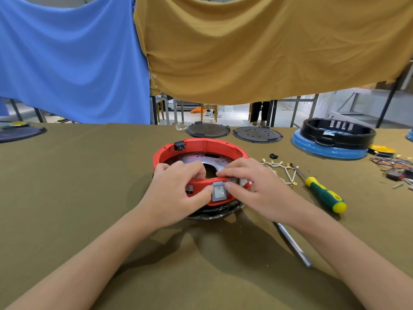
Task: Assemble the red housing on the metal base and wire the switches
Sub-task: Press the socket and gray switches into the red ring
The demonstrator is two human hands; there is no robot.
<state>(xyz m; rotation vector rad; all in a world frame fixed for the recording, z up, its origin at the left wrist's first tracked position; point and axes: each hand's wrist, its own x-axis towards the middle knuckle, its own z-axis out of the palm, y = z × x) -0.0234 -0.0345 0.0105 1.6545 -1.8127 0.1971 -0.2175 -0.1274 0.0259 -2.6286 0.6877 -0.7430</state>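
A red ring housing [210, 145] sits on a perforated metal base [196, 158] at the table's middle, over a dark plate. A grey rocker switch [219, 192] sits in the housing's near wall. My left hand [176, 191] grips the near rim, fingers curled over it and thumb against the switch's left side. My right hand [252, 186] grips the rim on the other side, its thumb at the switch's right edge and fingers over the top. A black socket [179, 145] is set in the far left wall. White wires with brass terminals [280, 170] lie to the right.
A green and yellow screwdriver [325, 193] lies right of the wires, and a metal rod [292, 243] lies under my right forearm. Two dark round plates [207, 130] [257, 134], a black housing on a blue base [333, 136] and loose coloured wires [393, 164] line the far and right table.
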